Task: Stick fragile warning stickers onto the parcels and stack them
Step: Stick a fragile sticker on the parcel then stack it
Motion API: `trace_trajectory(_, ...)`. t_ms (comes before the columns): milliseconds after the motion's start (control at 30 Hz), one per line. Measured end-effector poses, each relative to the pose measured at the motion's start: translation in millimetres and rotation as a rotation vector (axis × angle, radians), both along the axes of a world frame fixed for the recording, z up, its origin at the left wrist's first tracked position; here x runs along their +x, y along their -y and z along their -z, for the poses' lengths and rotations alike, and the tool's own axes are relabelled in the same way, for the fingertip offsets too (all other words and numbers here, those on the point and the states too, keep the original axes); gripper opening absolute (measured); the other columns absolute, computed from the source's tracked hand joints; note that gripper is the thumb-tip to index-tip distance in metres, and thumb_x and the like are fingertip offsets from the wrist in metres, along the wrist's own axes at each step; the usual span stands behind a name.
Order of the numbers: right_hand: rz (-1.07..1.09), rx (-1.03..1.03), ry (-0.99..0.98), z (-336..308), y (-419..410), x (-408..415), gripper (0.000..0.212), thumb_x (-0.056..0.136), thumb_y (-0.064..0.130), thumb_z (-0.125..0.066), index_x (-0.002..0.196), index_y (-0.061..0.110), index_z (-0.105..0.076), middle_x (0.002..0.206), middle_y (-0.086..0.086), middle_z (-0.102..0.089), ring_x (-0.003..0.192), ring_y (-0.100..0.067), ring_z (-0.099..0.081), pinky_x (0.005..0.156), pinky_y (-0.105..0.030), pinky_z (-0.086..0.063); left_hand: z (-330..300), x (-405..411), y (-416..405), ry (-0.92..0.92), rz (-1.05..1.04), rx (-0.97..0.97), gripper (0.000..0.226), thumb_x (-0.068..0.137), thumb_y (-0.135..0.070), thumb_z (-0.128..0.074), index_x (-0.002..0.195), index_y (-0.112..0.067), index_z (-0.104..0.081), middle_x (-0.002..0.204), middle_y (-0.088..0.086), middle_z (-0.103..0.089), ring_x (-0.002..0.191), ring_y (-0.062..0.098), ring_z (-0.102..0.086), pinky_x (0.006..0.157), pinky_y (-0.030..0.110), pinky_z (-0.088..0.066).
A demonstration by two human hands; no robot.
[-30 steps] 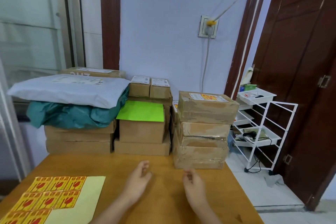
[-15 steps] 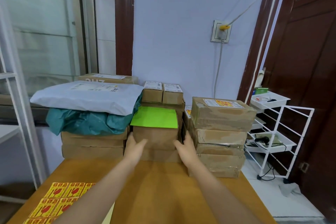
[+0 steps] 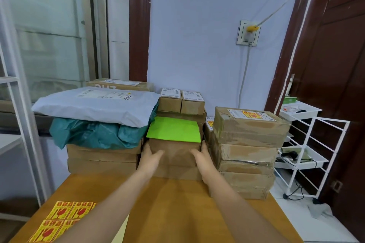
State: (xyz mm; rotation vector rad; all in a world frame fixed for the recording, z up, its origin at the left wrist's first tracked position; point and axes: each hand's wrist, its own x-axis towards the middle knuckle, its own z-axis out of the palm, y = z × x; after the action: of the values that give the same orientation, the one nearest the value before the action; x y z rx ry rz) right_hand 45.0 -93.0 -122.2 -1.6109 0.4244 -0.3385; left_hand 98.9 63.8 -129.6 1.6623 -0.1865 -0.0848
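Note:
A cardboard parcel with a bright green top (image 3: 173, 131) sits on a flatter box (image 3: 175, 172) at the back of the wooden table (image 3: 173, 209). My left hand (image 3: 150, 157) grips its left side and front. My right hand (image 3: 201, 157) grips its right side, squeezed against the neighbouring stack. That stack of several taped boxes (image 3: 246, 152) at the right carries a yellow fragile sticker on its top label. A sheet of yellow and red fragile stickers (image 3: 59, 221) lies at the table's near left corner, partly hidden by my left arm.
A grey mailer bag (image 3: 94, 104) and a teal bag (image 3: 94, 134) lie on boxes at the left. Two small labelled boxes (image 3: 180, 99) stand behind the green parcel. A white wire rack (image 3: 308, 154) stands right of the table, beside a dark door.
Both hands went from hovering over the table to the green-topped parcel and now hold its two sides. The view has moved closer to the stacks.

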Motion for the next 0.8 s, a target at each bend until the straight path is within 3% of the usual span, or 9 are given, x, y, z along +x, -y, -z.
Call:
trace_trajectory(133, 0.020, 0.006, 0.042, 2.4, -0.7, -11.3, 0.085, 0.075, 0.034, -0.058, 0.151, 0.027, -0.019, 0.145, -0.002, -0.044, 0.128, -0.024, -0.046, 0.108, -0.046, -0.038, -1.8, -13.1, -3.8, 0.070, 0.010, -0.004, 0.068, 0.091, -0.005, -0.056, 0.149, -0.011, -0.020, 0.145, 0.007, -0.037, 0.132, 0.018, -0.035, 0.100, 0.023, -0.028)
trace_trajectory(267, 0.013, -0.053, 0.084, 0.2, -3.9, -28.6, 0.054, 0.090, 0.013, -0.053, 0.141, 0.023, -0.037, 0.130, -0.003, -0.056, 0.118, -0.023, -0.054, 0.104, -0.044, -0.042, 0.9, -25.7, -11.5, 0.111, 0.008, 0.035, 0.068, 0.090, -0.005, -0.058, 0.148, -0.010, -0.022, 0.142, 0.007, -0.039, 0.132, 0.020, -0.036, 0.100, 0.024, -0.028)
trace_trajectory(400, 0.000, -0.046, 0.130, 1.6, -11.4, -51.9, 0.044, 0.082, 0.015, -0.056, 0.123, 0.027, -0.047, 0.123, -0.006, -0.061, 0.112, -0.023, -0.058, 0.101, -0.044, -0.045, 6.4, -41.3, -21.9, 0.115, 0.002, 0.015, 0.070, 0.082, -0.014, -0.063, 0.144, -0.012, -0.029, 0.138, 0.008, -0.044, 0.129, 0.024, -0.041, 0.108, 0.037, -0.034)
trace_trajectory(467, -0.002, -0.056, 0.146, 3.8, -14.7, -65.5, 0.049, 0.077, 0.018, -0.056, 0.125, 0.024, -0.049, 0.117, -0.002, -0.062, 0.111, -0.020, -0.058, 0.097, -0.038, -0.047, 12.4, -49.2, -26.7, 0.119, 0.013, 0.017, 0.070, 0.078, -0.019, -0.063, 0.140, -0.014, -0.032, 0.133, 0.009, -0.048, 0.124, 0.026, -0.046, 0.107, 0.042, -0.038)
trace_trajectory(567, -0.028, -0.087, 0.166, 6.7, -15.9, -86.4, 0.042, 0.078, 0.020, -0.056, 0.118, 0.029, -0.048, 0.109, 0.008, -0.060, 0.106, -0.015, -0.056, 0.079, -0.024, -0.044, 19.8, -65.3, -33.8, 0.147, 0.047, 0.017, 0.052, 0.089, -0.007, -0.058, 0.133, -0.016, -0.033, 0.120, 0.004, -0.054, 0.108, 0.020, -0.052, 0.094, 0.032, -0.042)
trace_trajectory(633, -0.019, -0.090, 0.192, 13.0, -15.3, -99.4, 0.035, 0.085, 0.007, -0.055, 0.110, 0.030, -0.050, 0.105, 0.010, -0.061, 0.102, -0.013, -0.057, 0.071, -0.016, -0.043, 26.5, -75.5, -39.3, 0.178, 0.072, -0.001, 0.046, 0.091, -0.005, -0.057, 0.127, -0.021, -0.032, 0.116, -0.004, -0.054, 0.107, 0.017, -0.053, 0.093, 0.031, -0.042)
trace_trajectory(700, -0.008, -0.088, 0.219, 20.5, -15.7, -113.0, 0.042, 0.088, -0.008, -0.048, 0.109, 0.027, -0.053, 0.104, 0.007, -0.063, 0.099, -0.012, -0.059, 0.072, -0.013, -0.046, 32.9, -86.0, -44.8, 0.209, 0.090, -0.007, 0.044, 0.091, -0.006, -0.057, 0.123, -0.023, -0.032, 0.117, -0.007, -0.054, 0.109, 0.016, -0.054, 0.095, 0.034, -0.043)
trace_trajectory(800, 0.029, -0.073, 0.228, 38.5, -15.8, -134.0, 0.042, 0.089, -0.011, -0.046, 0.118, 0.018, -0.054, 0.108, 0.003, -0.064, 0.099, -0.007, -0.058, 0.078, -0.015, -0.048, 42.8, -109.0, -51.7, 0.209, 0.125, -0.060, 0.035, 0.093, -0.006, -0.054, 0.118, -0.021, -0.034, 0.116, -0.012, -0.053, 0.107, 0.006, -0.053, 0.094, 0.029, -0.042)
